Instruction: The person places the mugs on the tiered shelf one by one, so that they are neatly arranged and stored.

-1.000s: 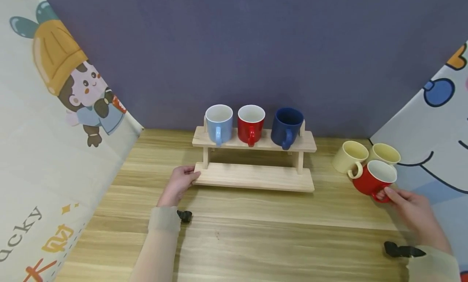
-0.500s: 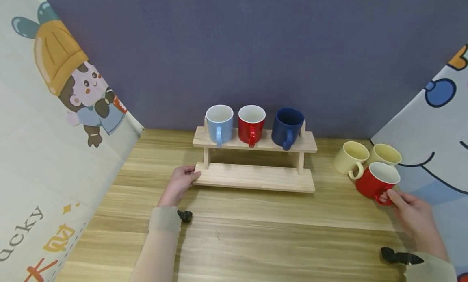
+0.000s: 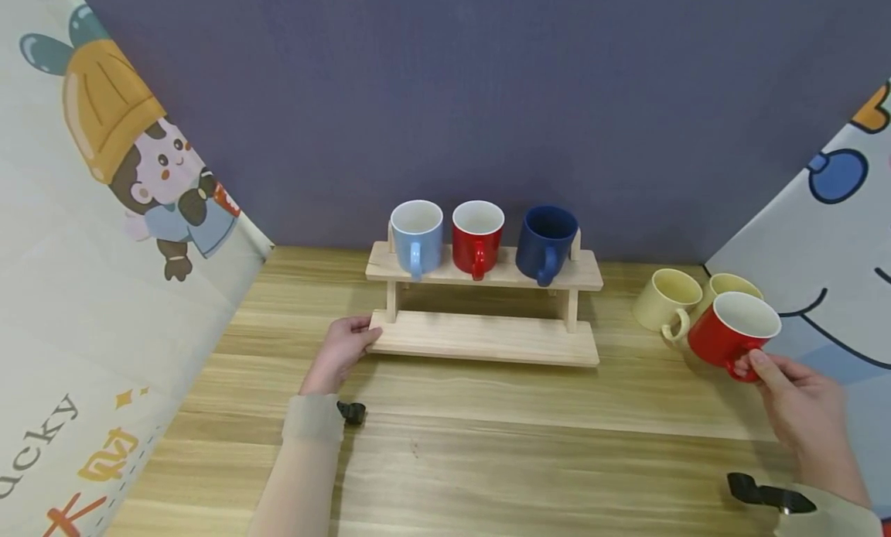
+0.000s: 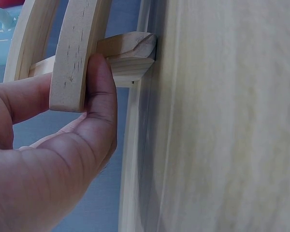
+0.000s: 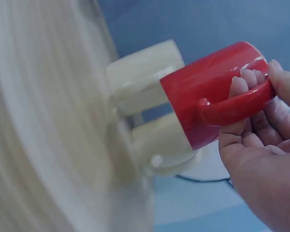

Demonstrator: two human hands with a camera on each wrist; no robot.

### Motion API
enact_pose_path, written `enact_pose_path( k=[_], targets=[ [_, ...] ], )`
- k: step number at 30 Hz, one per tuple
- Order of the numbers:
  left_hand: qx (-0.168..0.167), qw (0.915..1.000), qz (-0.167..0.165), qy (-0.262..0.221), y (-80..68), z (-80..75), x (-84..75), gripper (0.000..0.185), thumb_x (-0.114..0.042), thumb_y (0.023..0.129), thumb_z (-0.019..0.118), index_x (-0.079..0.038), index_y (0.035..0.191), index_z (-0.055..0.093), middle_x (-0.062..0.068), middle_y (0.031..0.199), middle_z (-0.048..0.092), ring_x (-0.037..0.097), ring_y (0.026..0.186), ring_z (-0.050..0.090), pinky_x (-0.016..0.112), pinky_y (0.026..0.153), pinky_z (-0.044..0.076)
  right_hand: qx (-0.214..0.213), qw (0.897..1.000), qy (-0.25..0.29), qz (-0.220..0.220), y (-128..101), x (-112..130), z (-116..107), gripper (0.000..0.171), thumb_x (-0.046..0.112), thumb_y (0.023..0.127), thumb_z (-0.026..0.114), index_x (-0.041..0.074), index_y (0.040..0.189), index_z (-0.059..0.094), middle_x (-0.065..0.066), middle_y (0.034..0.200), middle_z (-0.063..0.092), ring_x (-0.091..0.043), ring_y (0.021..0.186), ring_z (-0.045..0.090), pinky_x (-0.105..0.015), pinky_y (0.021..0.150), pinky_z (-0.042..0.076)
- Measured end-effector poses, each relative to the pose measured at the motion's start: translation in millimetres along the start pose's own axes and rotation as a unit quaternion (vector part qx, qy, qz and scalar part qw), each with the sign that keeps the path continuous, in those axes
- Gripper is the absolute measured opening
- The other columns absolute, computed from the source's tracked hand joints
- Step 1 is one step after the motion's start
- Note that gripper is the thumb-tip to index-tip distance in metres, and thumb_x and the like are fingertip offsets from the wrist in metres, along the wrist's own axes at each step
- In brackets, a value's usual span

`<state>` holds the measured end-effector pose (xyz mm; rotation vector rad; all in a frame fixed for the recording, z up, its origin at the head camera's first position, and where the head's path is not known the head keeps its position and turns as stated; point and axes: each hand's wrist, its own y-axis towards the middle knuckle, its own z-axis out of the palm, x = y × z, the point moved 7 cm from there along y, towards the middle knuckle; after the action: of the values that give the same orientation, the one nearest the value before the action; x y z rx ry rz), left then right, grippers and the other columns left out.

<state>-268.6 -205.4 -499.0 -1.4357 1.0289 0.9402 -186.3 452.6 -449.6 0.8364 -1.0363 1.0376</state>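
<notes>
On the light wood-grain table point(image 3: 487, 436), a dark purple-grey wall closes the back, and cartoon-printed sheets point(image 3: 90, 235) slant in at both sides.

At the left, the left hand point(image 3: 341, 347) pinches the near left corner of a two-tier wooden rack point(image 3: 487, 336); the wrist view shows its thumb pressed against the end of the lower board with fingers curled behind it. The rack runs left to right across the middle of the table. Its upper shelf carries a light blue mug point(image 3: 416, 231), a red mug point(image 3: 477, 233) and a navy mug point(image 3: 546, 239) in a row, all upright with handles turned toward the person. The lower shelf shows bare wood.

Right of the rack, two cream cups point(image 3: 668, 299) stand close together on the table near the right-hand sheet. Just in front of them, the right hand point(image 3: 800, 405) holds a second red mug, the held mug point(image 3: 731, 332), fingers curled through its handle and thumb on top. This mug is lifted off the table and tilted, its mouth facing up and toward the right, its axis leaning that way, its handle pointing down toward the person. It partly hides the farther cream cup.
</notes>
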Motion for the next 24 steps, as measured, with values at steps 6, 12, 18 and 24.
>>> enact_pose_path(
  k=[6, 12, 18, 24],
  targets=[
    [0.0, 1.0, 0.004, 0.0, 0.3, 0.0, 0.1, 0.05, -0.007, 0.103, 0.062, 0.015, 0.144, 0.043, 0.015, 0.107, 0.058, 0.015, 0.079, 0.055, 0.029, 0.072, 0.052, 0.001, 1.0, 0.014, -0.026, -6, 17, 19, 0.009, -0.006, 0.095, 0.066, -0.009, 0.095, 0.075, -0.011, 0.084, 0.073, -0.016, 0.074, 0.07, -0.021, 0.074, 0.056],
    [0.001, 1.0, 0.002, 0.003, 0.1, 0.2, 0.0, 0.051, -0.009, 0.103, 0.062, 0.013, 0.145, 0.043, 0.015, 0.109, 0.058, 0.016, 0.081, 0.055, 0.031, 0.073, 0.052, 0.0, 0.999, 0.017, -0.036, -12, 32, 39, 0.009, -0.006, 0.095, 0.067, -0.011, 0.098, 0.074, -0.013, 0.085, 0.073, -0.017, 0.076, 0.07, -0.022, 0.076, 0.056],
    [-0.003, 1.0, 0.003, 0.003, -0.4, -0.5, -0.4, 0.051, -0.009, 0.104, 0.062, 0.013, 0.146, 0.043, 0.015, 0.109, 0.058, 0.016, 0.081, 0.055, 0.031, 0.072, 0.052, 0.006, 0.999, -0.016, -0.036, -23, 42, 68, 0.011, -0.003, 0.094, 0.07, -0.009, 0.101, 0.075, -0.012, 0.086, 0.073, -0.016, 0.077, 0.07, -0.021, 0.077, 0.055],
    [0.0, 1.0, 0.0, 0.004, -0.8, 0.2, -0.9, 0.051, -0.009, 0.104, 0.061, 0.013, 0.146, 0.043, 0.016, 0.111, 0.058, 0.017, 0.083, 0.056, 0.032, 0.074, 0.052, 0.038, 0.996, 0.016, -0.075, -36, 41, 101, 0.014, -0.011, 0.096, 0.063, -0.02, 0.106, 0.068, -0.015, 0.086, 0.072, -0.02, 0.077, 0.07, -0.025, 0.078, 0.057]
  ],
)
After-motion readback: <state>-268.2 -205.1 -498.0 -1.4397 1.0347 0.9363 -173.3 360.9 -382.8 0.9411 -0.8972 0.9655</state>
